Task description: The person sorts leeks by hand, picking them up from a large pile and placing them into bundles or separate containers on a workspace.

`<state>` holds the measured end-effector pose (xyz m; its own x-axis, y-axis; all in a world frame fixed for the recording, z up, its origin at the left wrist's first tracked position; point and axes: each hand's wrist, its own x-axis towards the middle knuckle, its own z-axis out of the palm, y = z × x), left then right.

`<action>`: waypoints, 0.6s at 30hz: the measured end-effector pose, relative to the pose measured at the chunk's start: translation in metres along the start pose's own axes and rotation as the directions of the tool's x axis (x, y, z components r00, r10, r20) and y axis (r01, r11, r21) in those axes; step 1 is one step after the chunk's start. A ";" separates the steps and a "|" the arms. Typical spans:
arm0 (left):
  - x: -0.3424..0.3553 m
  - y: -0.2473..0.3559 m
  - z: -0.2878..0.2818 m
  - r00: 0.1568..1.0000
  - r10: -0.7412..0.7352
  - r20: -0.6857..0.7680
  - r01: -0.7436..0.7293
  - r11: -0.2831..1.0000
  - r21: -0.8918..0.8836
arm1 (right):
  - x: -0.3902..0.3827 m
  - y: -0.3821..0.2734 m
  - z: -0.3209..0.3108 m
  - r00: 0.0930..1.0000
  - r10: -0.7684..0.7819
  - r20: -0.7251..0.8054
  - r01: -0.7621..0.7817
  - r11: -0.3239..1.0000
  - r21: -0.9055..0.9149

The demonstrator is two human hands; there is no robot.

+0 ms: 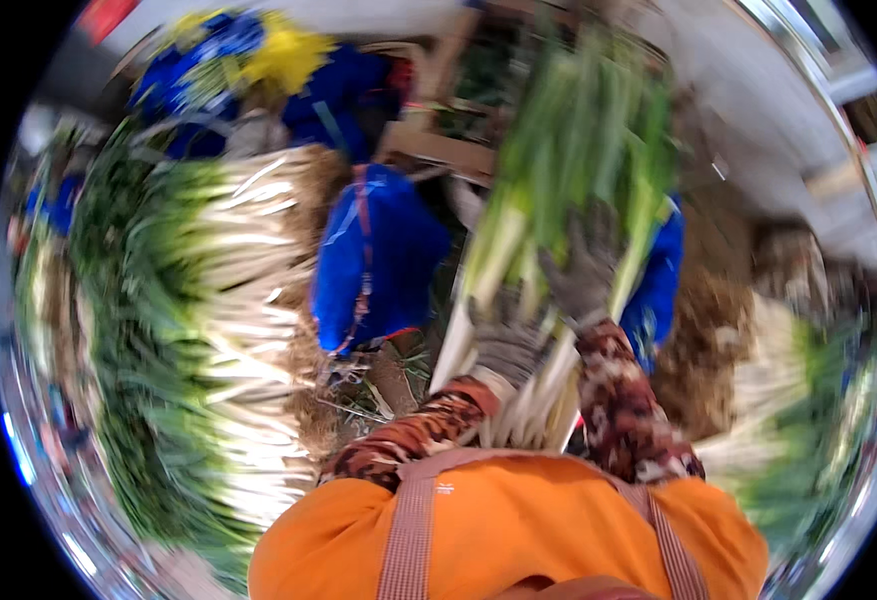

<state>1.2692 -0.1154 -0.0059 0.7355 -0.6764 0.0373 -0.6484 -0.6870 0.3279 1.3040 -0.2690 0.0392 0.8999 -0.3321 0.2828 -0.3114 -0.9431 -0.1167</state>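
Note:
A thick bundle of leeks (570, 150) lies in front of me, green leaves pointing away and white stalks running back toward my body. My left hand (510, 335), in a grey glove, rests on the pale stalks with its fingers apart. Farther up and to the right, my right hand (586, 262), gloved the same way, lies flat and open over the greener part. Both palms press on top of the bundle rather than wrapping round it. The leaf tips are blurred, and my body hides the root ends.
On the left stands a long stack of leeks (248, 330), roots facing me. Another leek pile (788, 390) is at the right. Blue cloth (378, 255) covers something between stack and bundle. Beyond it are a wooden frame (438, 150) and blue and yellow wrapping (233, 60).

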 end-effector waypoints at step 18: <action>-0.282 -0.058 -0.015 0.814 -0.581 0.010 0.506 0.700 -0.504 | 0.002 0.040 0.055 0.998 -0.055 0.010 0.055 0.953 -0.298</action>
<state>1.1021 0.1195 -0.0209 0.9735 -0.1537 -0.1693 0.0172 -0.6892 0.7244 1.3098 -0.3064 -0.0177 0.9186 -0.2798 0.2789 -0.3380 -0.9221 0.1882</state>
